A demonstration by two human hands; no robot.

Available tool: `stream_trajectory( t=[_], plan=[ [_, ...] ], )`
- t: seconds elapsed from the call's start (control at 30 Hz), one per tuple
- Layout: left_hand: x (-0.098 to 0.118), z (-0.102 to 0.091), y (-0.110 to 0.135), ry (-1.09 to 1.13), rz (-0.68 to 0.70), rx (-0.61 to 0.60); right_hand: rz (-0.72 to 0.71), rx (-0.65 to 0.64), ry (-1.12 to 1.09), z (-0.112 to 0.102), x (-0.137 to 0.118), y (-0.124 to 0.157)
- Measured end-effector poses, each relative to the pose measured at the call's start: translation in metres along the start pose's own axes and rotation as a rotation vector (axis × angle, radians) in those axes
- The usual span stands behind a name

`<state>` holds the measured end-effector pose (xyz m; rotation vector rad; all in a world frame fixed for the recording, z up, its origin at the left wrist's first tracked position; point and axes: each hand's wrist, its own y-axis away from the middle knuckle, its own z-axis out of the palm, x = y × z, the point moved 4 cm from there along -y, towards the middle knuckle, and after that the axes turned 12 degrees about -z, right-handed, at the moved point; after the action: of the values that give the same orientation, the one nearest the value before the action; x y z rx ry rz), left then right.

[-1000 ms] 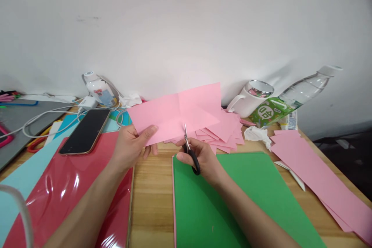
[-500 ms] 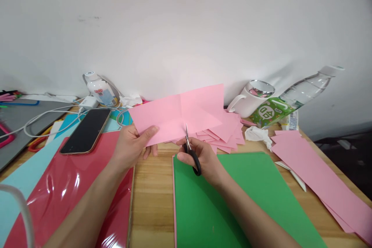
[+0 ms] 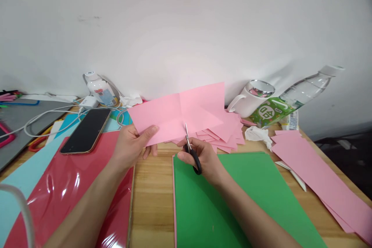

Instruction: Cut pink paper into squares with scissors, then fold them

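Two hands work one creased pink paper sheet above the far middle of the wooden tabletop. The grip of the left hand pinches its near-left corner. The grip of the right hand wraps black-handled scissors biting its near edge. Held one-sided, the sheet may sag and skew the cut.

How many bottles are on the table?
2. A small white bottle is at the back left beside the white charger; a big clear bottle is at the back right, next to the white mug. Clutter could hide more.
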<state>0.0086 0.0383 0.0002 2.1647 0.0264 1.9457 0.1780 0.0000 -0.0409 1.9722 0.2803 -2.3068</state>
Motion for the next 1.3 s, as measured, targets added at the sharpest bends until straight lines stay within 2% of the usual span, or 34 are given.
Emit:
stream_trajectory(
  t=[0.4,0.8,1.3],
  plan=[
    [-0.0018,-0.0004,-0.0015,0.016,-0.008,-0.017,-0.008,0.029,0.048,-0.0004,0.0013,0.0005],
    [0.0001,0.0041,0.0030,-0.052,-0.056,-0.036,0.000,0.022,-0.004,0.0001,-0.0032,-0.0017],
    [-0.0022,0.0038,0.0016,0.000,-0.048,-0.081,0.023,0.035,-0.012,-0.0005,-0.0015,-0.0001]
  ],
)
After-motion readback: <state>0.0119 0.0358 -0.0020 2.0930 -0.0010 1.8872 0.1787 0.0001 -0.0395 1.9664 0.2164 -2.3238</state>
